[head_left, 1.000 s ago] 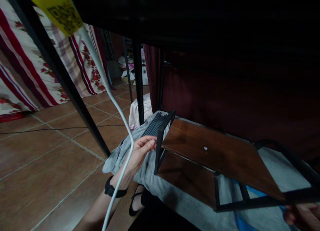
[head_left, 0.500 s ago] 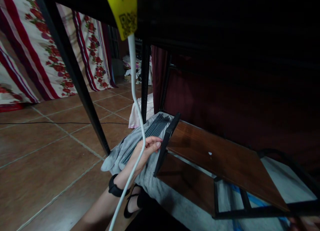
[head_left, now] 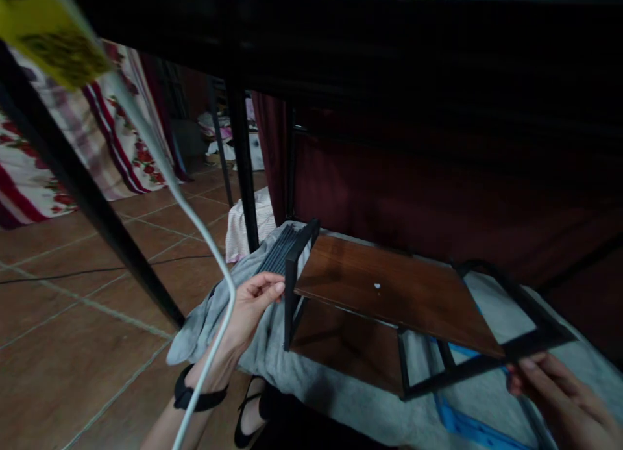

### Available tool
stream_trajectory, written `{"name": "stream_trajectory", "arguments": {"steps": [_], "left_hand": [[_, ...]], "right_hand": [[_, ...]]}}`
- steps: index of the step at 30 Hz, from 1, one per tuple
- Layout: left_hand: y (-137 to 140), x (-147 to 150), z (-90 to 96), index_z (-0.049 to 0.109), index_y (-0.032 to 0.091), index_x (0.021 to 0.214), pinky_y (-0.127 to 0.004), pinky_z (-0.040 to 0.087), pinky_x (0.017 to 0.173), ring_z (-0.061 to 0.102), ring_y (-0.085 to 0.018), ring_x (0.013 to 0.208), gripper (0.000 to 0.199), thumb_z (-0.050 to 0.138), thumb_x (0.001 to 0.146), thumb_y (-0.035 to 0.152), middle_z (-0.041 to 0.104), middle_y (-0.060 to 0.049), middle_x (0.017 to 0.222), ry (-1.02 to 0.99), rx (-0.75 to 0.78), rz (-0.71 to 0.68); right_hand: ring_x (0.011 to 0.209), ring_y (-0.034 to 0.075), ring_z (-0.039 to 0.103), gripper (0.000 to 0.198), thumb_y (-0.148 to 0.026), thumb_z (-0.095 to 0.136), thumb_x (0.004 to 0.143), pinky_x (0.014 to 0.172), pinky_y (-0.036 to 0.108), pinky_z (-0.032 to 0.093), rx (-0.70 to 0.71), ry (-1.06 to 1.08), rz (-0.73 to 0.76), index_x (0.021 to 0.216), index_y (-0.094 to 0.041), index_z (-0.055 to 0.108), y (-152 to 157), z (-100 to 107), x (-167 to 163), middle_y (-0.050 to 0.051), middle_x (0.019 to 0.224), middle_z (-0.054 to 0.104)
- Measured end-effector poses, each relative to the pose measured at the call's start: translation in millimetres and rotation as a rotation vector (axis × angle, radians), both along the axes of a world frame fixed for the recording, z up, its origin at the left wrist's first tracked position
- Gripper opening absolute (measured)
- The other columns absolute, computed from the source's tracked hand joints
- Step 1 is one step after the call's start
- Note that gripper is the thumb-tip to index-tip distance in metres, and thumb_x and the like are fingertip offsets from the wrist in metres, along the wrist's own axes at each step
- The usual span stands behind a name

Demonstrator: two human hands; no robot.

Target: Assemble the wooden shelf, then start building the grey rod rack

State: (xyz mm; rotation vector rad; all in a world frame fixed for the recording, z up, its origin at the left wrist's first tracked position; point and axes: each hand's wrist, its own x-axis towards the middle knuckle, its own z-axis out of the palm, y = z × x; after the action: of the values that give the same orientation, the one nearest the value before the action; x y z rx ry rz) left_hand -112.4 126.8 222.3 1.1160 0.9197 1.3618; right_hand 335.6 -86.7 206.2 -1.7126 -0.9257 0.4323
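A brown wooden board [head_left: 389, 300] lies between two black metal frames, with a second brown board [head_left: 345, 349] beneath it. My left hand [head_left: 250, 307] is at the outer side of the left frame [head_left: 290, 307], thumb and forefinger pinched together against it. Whatever sits between those fingertips is too small or hidden to make out. Tilted outward at the other end is the right frame [head_left: 540, 336]. My right hand [head_left: 555, 388] grips its near bar close to the board's corner, fingers partly hidden below.
A white cable [head_left: 214, 249] hangs in front of my left arm. Grey rods [head_left: 280, 252] rest on a grey cloth [head_left: 335, 388] behind the left frame. Blue strips [head_left: 467, 424] lie near my right hand. A dark tabletop [head_left: 389, 54] overhangs everything, with a black leg [head_left: 97, 197] at left.
The view has swung right and the boards and frames appear further left. My right hand has come into fuller view, holding the right frame. My left hand stays at the left frame.
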Motion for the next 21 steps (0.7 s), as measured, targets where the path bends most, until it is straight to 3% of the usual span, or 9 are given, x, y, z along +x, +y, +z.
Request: {"name": "stream_trajectory", "arguments": {"steps": [3, 12, 17, 21], "left_hand": [[2.1, -1.8, 0.6, 0.078, 0.017, 0.077, -0.023, 0.047, 0.063, 0.056, -0.012, 0.065, 0.034, 0.094, 0.058, 0.039, 0.069, -0.002, 0.072, 0.031, -0.008, -0.001], [6.3, -2.8, 3.3, 0.078, 0.018, 0.079, -0.019, 0.051, 0.059, 0.058, -0.012, 0.065, 0.042, 0.099, 0.050, 0.040, 0.070, -0.001, 0.072, 0.006, -0.042, -0.006], [4.8, -2.3, 7.2, 0.076, 0.019, 0.082, -0.016, 0.053, 0.060, 0.059, -0.010, 0.067, 0.048, 0.100, 0.047, 0.040, 0.069, 0.002, 0.074, -0.052, -0.129, -0.014], [3.5, -0.4, 7.5, 0.077, 0.020, 0.078, -0.018, 0.052, 0.059, 0.056, -0.011, 0.069, 0.040, 0.099, 0.050, 0.039, 0.069, 0.003, 0.073, -0.001, -0.106, 0.003]], "right_hand": [[0.074, 0.026, 0.058, 0.037, -0.062, 0.064, 0.083, 0.069, 0.041, 0.053, -0.023, -0.023, 0.053, 0.064, -0.029, 0.065, 5.1, 16.8, -13.8, 0.006, 0.071, 0.059], [0.065, 0.016, 0.055, 0.039, -0.059, 0.074, 0.081, 0.063, 0.028, 0.051, 0.018, 0.226, 0.234, 0.075, -0.022, 0.064, 11.0, 42.1, -22.8, 0.002, 0.069, 0.061], [0.064, 0.014, 0.056, 0.034, -0.056, 0.071, 0.086, 0.062, 0.027, 0.050, 0.128, 0.133, 0.148, 0.085, -0.023, 0.065, 7.8, 33.6, -30.2, -0.001, 0.071, 0.060], [0.063, 0.014, 0.057, 0.035, -0.057, 0.070, 0.087, 0.063, 0.028, 0.049, 0.190, 0.013, 0.035, 0.082, -0.023, 0.064, 6.8, 25.1, -34.1, -0.002, 0.069, 0.060]]}}
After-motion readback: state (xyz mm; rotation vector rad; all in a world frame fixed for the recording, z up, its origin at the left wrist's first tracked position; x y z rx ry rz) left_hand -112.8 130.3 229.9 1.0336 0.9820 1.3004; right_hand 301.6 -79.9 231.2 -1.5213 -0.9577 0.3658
